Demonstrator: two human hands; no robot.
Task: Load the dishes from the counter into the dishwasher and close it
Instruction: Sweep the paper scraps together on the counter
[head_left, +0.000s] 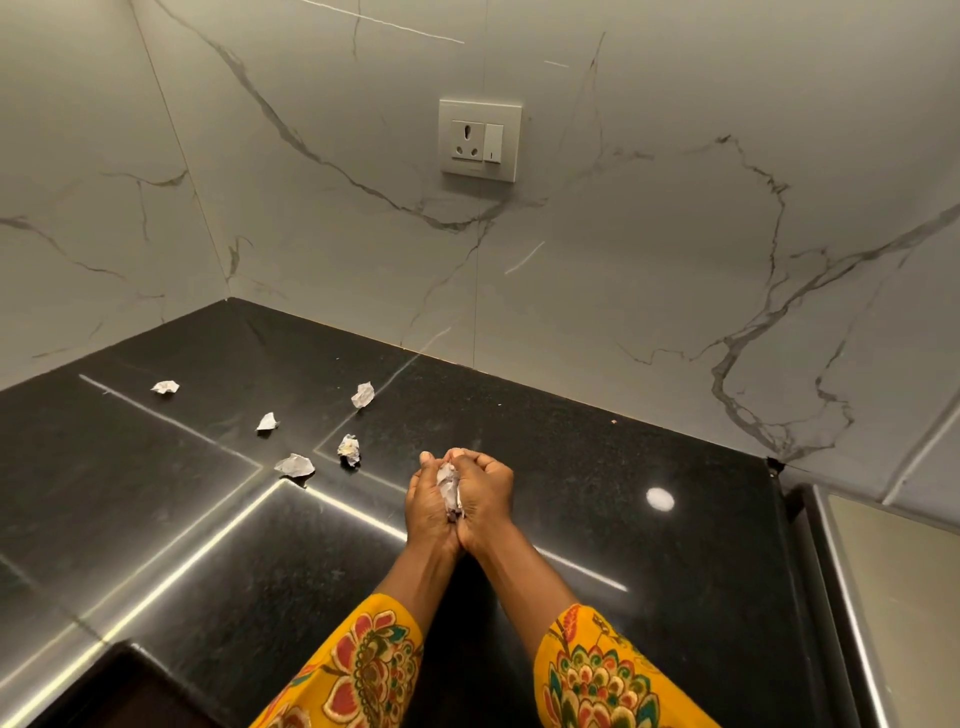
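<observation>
I see five crumpled white paper scraps (295, 464) strewn across the glossy black stone tabletop (597, 447); left hand (427, 501) and right hand (485, 496), each grip curled, press a crumpled paper wad (448, 486) between them. No dishes visible.

I see dim, warm indoor light from overhead; the polished black stone counter (571, 415) mirrors it as long bright streaks and one round white glare spot (660, 499). The grey-veined marble wall (649, 234) bows at the edges from wide-angle distortion, and focus stays fairly sharp throughout
</observation>
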